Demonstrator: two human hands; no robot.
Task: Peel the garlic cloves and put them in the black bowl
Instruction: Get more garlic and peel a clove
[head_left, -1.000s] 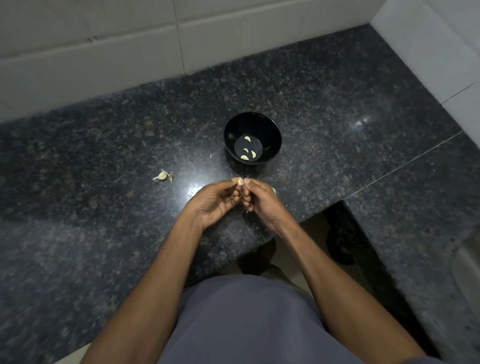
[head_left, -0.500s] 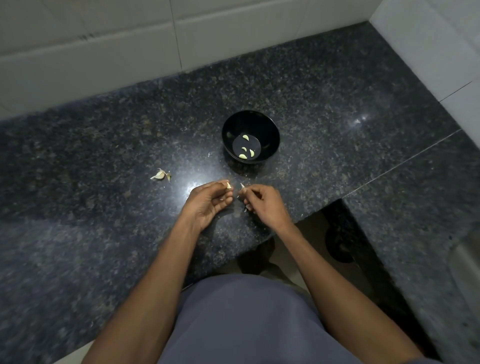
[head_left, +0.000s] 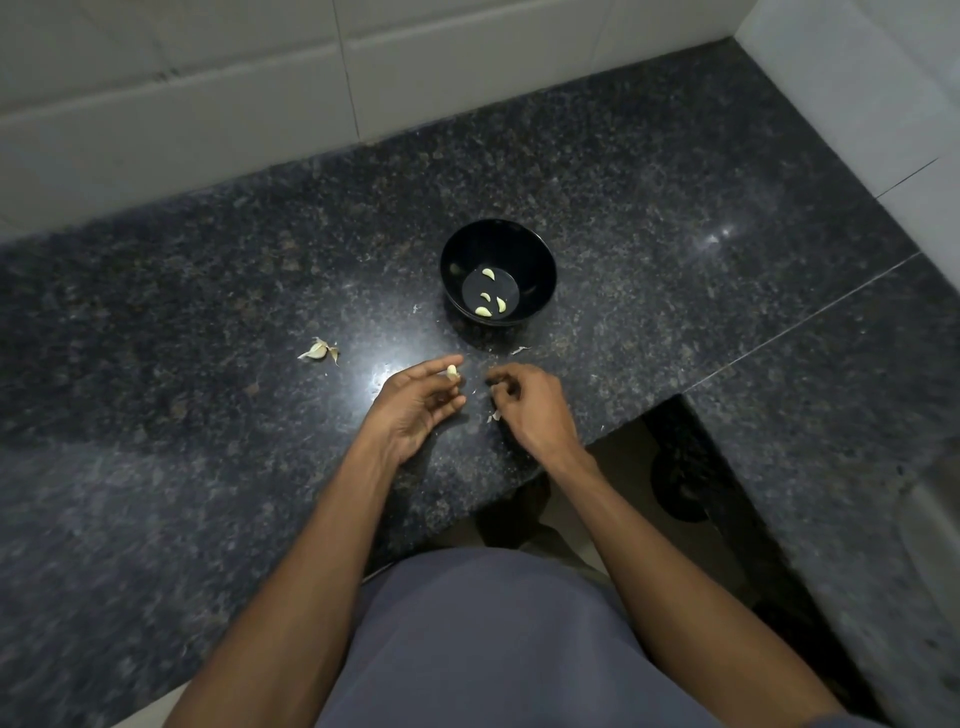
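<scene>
My left hand (head_left: 415, 400) pinches a garlic clove (head_left: 452, 371) between thumb and fingertip, just near of the black bowl (head_left: 498, 273), which already holds four peeled cloves (head_left: 483, 310). My right hand (head_left: 530, 402) hovers just beside it with fingers curled; whether it holds a scrap of skin I cannot tell. I'd check the clove is fully bare, then carry it straight over the near rim and let go low. The worktop (head_left: 675, 208) has open room around the bowl; its near edge drops off close behind my wrists. A garlic remnant (head_left: 318, 351) lies to the left.

Kitchen: granite countertop (head_left: 649, 171), white tiled wall (head_left: 208, 93).
</scene>
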